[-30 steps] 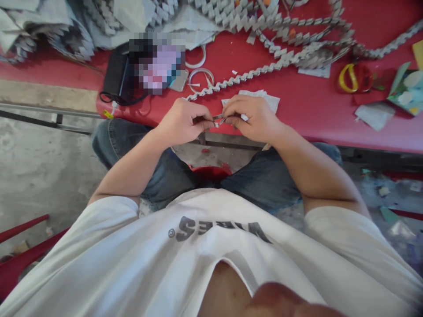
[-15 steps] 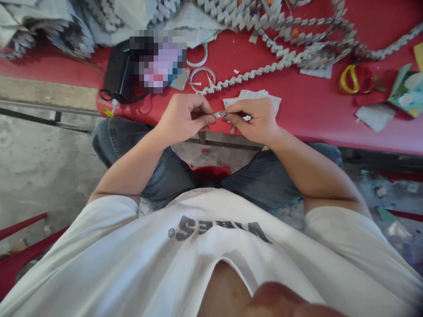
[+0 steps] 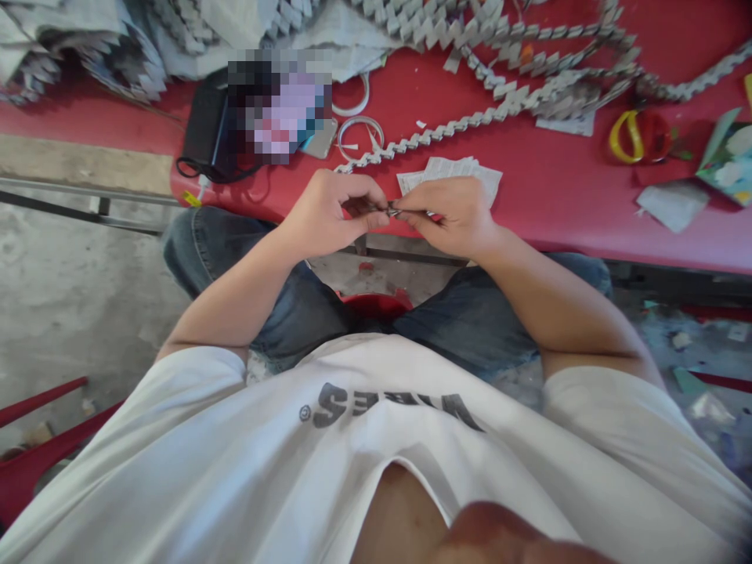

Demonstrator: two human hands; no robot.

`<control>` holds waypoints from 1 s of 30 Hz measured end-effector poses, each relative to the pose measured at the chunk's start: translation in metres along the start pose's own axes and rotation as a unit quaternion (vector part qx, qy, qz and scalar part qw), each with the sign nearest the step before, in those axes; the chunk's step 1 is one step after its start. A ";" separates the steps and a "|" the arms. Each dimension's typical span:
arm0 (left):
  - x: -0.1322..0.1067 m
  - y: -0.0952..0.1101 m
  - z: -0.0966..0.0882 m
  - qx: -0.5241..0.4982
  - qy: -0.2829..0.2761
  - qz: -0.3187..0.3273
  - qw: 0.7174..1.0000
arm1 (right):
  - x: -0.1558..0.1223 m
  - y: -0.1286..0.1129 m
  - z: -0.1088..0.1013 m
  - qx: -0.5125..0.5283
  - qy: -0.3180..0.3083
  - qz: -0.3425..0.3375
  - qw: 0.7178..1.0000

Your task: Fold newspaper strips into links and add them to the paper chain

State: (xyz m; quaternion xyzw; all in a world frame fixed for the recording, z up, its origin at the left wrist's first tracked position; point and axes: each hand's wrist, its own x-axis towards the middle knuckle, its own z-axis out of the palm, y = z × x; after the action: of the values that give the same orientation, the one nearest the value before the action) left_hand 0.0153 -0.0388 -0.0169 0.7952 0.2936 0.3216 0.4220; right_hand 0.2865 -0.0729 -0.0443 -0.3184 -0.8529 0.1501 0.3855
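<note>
Left hand [image 3: 329, 215], right hand [image 3: 457, 213] close together at red worktop [image 3: 564, 196] edge, both pinching small piece [image 3: 392, 210]; zigzag chain [image 3: 438, 136] lies beyond.

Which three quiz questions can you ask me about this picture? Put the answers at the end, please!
1. True or false: the left hand and the right hand have their fingertips close together at a small piece.
2. What colour is the tabletop: A green, B red or C white?
3. Fill the gap: the nearest visible part of the zigzag chain lies by the ____ hand.

Key: 1 true; 2 B; 3 left.
</note>
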 end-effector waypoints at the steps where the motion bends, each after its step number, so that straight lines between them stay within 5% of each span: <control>1: 0.000 0.000 0.000 0.003 -0.004 0.003 1.000 | 0.000 -0.001 0.000 -0.005 -0.005 0.000 1.000; 18: -0.005 -0.010 0.025 0.005 0.082 0.035 0.996 | -0.005 0.001 0.011 -0.190 0.033 -0.103 0.976; 24: -0.006 -0.010 0.029 -0.022 0.090 0.032 0.995 | -0.010 0.006 0.014 -0.112 0.000 -0.010 0.994; 30: -0.004 -0.010 0.026 -0.082 0.068 -0.003 0.994 | -0.007 0.002 0.013 -0.144 -0.020 0.008 0.989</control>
State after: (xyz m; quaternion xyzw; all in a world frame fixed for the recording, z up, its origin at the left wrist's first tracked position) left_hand 0.0308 -0.0496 -0.0375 0.7332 0.2966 0.3965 0.4661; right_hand 0.2809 -0.0763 -0.0574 -0.3743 -0.8707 0.0347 0.3171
